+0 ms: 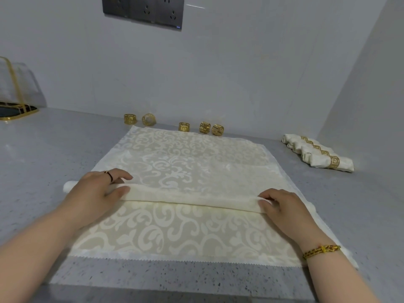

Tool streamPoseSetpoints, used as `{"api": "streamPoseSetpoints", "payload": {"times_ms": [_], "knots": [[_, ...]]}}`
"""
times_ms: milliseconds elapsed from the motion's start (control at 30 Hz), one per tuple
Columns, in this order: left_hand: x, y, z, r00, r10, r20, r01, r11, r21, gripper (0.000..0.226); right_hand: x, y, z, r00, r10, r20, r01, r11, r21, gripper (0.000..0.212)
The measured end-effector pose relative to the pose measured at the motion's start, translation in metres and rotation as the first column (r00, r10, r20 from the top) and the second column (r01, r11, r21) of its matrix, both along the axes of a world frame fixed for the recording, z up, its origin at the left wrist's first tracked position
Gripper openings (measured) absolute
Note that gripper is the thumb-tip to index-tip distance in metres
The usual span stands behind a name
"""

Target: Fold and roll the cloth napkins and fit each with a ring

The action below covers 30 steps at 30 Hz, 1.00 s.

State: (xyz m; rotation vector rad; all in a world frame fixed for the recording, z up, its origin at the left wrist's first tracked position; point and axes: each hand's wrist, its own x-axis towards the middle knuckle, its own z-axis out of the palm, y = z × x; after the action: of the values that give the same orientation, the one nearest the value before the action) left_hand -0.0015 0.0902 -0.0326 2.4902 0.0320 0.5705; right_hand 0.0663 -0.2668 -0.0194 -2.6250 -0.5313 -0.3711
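Left hand (pixel 98 189) pinches the rolled napkin (pixel 192 196) near its left end, thumb on the near side and fingers over the far side. Right hand (pixel 282 206) curls its fingers over the right end, gripping too. Head view, the only one: the roll lies crosswise between the hands, long axis left to right, its left tip poking out past the left hand. One hand per end, neither nearer. It sits on a flat patterned cloth (pixel 196 154) that runs ahead of the fingers and back under the wrists; same piece or another, can't tell. Looks like the rolling step, about midway. Flat cloth ahead gives room to roll forward, up to the gold rings (pixel 184 126) lined along the wall beyond the fingertips. Finished ringed napkins (pixel 317 153) lie well off to the right of the right hand. The front edge of the counter (pixel 32 171) runs close behind the wrists.
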Motion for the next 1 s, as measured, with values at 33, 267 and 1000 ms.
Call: {"api": "streamPoseSetpoints", "payload": {"times_ms": [33,267,1000], "knots": [[0.001,0.001,-0.001,1.000,-0.003,0.005,0.003,1.000,-0.017,0.030,0.000,0.001,-0.001,1.000,-0.012,0.005,0.012,1.000,-0.016,0.016],[0.008,-0.005,-0.004,0.998,0.029,0.046,-0.039,0.971,0.234,0.016,0.001,0.010,-0.005,0.996,0.006,0.090,0.004,0.993,-0.117,0.009],[-0.029,-0.005,0.012,0.983,-0.136,-0.127,0.150,0.982,0.114,0.024,-0.033,-0.021,0.019,0.985,-0.009,-0.174,-0.003,0.998,-0.068,0.021]]}}
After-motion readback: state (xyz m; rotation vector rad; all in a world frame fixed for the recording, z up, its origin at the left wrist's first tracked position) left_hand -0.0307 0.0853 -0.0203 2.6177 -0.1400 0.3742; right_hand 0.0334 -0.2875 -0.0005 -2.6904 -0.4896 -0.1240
